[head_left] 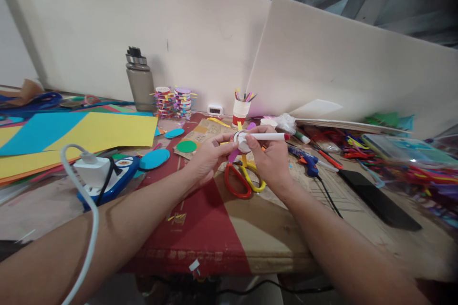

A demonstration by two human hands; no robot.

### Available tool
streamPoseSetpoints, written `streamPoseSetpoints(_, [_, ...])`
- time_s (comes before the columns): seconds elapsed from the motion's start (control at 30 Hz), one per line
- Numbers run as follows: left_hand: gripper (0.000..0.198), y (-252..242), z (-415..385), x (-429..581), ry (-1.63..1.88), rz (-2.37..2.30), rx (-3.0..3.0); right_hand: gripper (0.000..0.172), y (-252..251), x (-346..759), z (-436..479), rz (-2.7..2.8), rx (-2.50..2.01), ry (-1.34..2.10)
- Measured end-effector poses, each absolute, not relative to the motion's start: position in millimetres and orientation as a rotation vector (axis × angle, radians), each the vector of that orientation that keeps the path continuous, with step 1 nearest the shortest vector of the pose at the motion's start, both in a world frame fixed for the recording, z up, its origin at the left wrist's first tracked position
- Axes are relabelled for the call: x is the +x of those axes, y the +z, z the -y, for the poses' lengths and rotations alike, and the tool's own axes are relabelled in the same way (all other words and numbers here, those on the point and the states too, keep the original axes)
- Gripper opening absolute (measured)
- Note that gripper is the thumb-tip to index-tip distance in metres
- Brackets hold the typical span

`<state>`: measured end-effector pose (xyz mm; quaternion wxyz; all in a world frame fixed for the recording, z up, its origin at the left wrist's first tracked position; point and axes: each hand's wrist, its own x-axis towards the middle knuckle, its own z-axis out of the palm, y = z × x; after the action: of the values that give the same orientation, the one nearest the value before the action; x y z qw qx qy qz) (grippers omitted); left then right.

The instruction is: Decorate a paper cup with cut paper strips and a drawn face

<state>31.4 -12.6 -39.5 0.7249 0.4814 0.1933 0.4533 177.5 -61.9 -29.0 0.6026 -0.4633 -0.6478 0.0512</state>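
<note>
My left hand (211,155) is closed on a small white round piece (242,142) with purple and yellow strips sticking out around it. A white marker (270,137) with red at its end lies across the fingers of my right hand (270,159), which is closed on it. The right fingertips also touch the round piece, hiding part of it. Just below both hands, scissors (238,186) with one red and one yellow handle loop lie on the cardboard (257,233). A green paper disc (186,147) is left of my left hand.
Behind stand a paper cup (241,112) of coloured sticks, a small digital clock (215,110), stacked paper-cup pieces (182,104) and a bottle (140,83). A blue glue gun (310,164) and black phone (379,200) lie right. A white cable (95,228) crosses above my left forearm.
</note>
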Motion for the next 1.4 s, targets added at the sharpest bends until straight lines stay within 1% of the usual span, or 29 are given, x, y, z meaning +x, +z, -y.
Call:
streamPoseSetpoints(0.17, [0.039, -37.4, 14.9, 30.6, 0.994, -0.416, 1.065, 0.017, -27.7, 176.7, 62.6, 1.499, -1.079, 0.1])
streamPoseSetpoints(0.6, [0.036, -34.2, 16.4, 30.3, 0.981, -0.422, 1.064, 0.015, -25.2, 174.4, 63.1, 1.502, -1.041, 0.1])
streamPoseSetpoints(0.93, [0.045, -35.3, 16.6, 32.2, 1.001, -0.439, 1.088, 0.02, -27.7, 175.9, 62.1, 1.476, -1.076, 0.096])
streamPoseSetpoints(1.4, [0.033, -35.8, 15.1, 33.1, 1.018, -0.436, 1.12, 0.017, -26.0, 174.8, 62.9, 1.494, -1.061, 0.084])
